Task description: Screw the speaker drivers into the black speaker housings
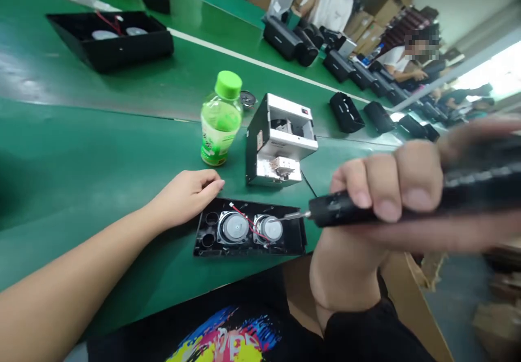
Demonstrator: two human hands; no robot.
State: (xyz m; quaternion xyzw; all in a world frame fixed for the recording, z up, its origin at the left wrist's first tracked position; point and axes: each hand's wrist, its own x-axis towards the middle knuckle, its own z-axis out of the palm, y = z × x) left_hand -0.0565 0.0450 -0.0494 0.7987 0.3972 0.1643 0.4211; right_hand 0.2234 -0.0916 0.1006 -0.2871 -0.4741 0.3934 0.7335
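My right hand (386, 183) is wrapped round a black electric screwdriver (337, 208), held up close to the camera and blurred at its rear. Its thin bit points left, in line of sight over a black speaker panel (288, 232). Two round speakers (235, 227) with grey backs sit in that panel, and a red wire with a white plug (244, 215) lies across them. At the panel's upper left corner rests my left hand (195, 188), its fingers curled in and partly hidden; whether anything is in them I cannot make out.
Behind the panel stands a screw feeder machine (285, 134), with a green-capped bottle (222, 123) on its left. An open black speaker case (118, 50) lies at the back left. Black housings (345, 112) line the far belt, where co-workers (402, 58) sit.
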